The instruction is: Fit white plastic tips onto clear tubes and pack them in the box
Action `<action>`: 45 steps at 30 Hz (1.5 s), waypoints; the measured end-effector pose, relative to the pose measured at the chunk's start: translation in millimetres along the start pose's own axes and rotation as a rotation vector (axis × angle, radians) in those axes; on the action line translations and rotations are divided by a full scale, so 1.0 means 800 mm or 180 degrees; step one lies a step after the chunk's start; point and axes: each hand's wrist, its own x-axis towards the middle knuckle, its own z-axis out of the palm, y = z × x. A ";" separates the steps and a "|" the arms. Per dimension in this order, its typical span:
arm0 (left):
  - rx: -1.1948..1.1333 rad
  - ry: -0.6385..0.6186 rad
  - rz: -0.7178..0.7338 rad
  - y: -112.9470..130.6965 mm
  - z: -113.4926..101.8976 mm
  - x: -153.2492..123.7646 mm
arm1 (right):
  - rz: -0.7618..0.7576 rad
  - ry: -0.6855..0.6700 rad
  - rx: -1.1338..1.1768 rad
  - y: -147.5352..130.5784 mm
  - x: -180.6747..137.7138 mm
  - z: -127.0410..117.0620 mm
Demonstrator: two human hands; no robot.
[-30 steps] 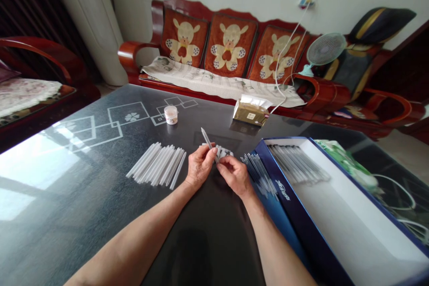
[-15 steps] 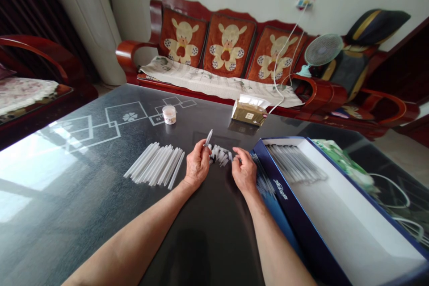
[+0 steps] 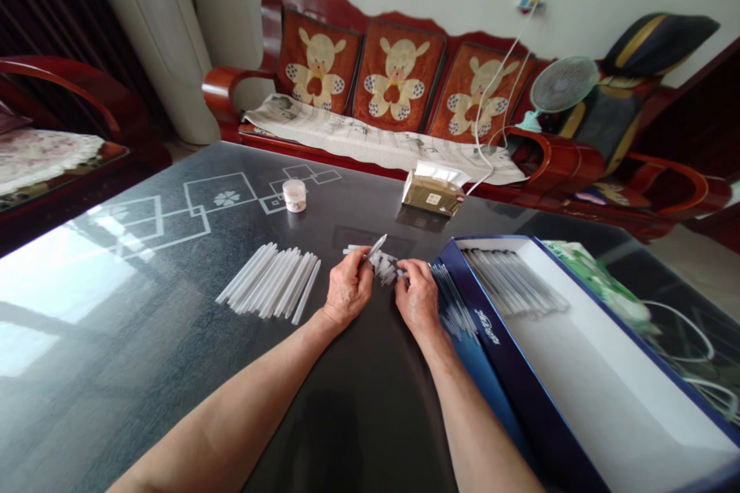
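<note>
My left hand (image 3: 348, 289) is closed around a slim, pale pen (image 3: 377, 246), its pointed tip angled up and to the right. Just beyond the fingers lies a loose heap of small white pieces (image 3: 385, 269), short and tube-like. At the heap's right edge, my right hand (image 3: 417, 296) has thumb and fingers drawn together; whatever is between them is too small to make out. Left of my left hand, several white translucent tubes (image 3: 269, 281) lie side by side on the dark table (image 3: 370, 400).
A blue box (image 3: 578, 370) holds a row of thin clear refills (image 3: 514, 281); more thin sticks (image 3: 456, 308) lie along its left side. Further back stand a small white tub (image 3: 294, 196) and a tissue pack (image 3: 432, 192). A green bag (image 3: 595, 277) and white cable lie at right.
My left hand has moved slightly right, and the pen has tipped from nearly upright toward the right. My right hand's fingers have come down and closed at the white pieces.
</note>
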 end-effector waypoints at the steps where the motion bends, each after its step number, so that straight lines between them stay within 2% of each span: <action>1: 0.0057 0.0020 0.0082 0.000 0.000 -0.001 | 0.0028 0.0029 -0.0053 0.000 0.000 0.000; 5: 0.0325 -0.0047 0.0426 0.003 0.001 -0.004 | 0.0089 -0.0125 -0.0269 -0.002 -0.001 -0.002; 8: 0.0599 -0.0224 0.0573 0.007 -0.001 -0.006 | 0.0169 -0.0043 0.0080 -0.006 0.002 -0.004; 11: 0.0871 -0.0362 0.0676 0.011 -0.003 -0.007 | 0.0738 0.0373 0.1184 -0.009 0.008 -0.003; 15: 0.1106 -0.0573 0.0839 0.013 -0.005 -0.009 | 0.1897 0.0501 0.3437 -0.011 0.015 -0.002; 17: 0.1184 -0.0654 0.0868 0.013 -0.005 -0.010 | 0.2184 0.0575 0.4155 -0.012 0.018 -0.003; 19: 0.1244 -0.0725 0.0848 0.014 -0.005 -0.010 | 0.2282 0.0642 0.4478 -0.014 0.020 -0.005; 24: 0.1330 -0.0832 0.0782 0.014 -0.005 -0.011 | 0.2242 0.0574 0.4651 -0.020 0.021 -0.010; 37: 0.1293 -0.0860 0.0599 0.016 -0.007 -0.009 | 0.1865 -0.0106 0.4360 -0.026 0.012 -0.011; 42: 0.1300 -0.0907 0.0537 0.017 -0.006 -0.008 | 0.1885 -0.0106 0.4170 -0.027 0.012 -0.009; 45: 0.1455 -0.0875 0.0541 0.017 -0.007 -0.008 | 0.2077 -0.0019 0.4165 -0.031 0.010 -0.006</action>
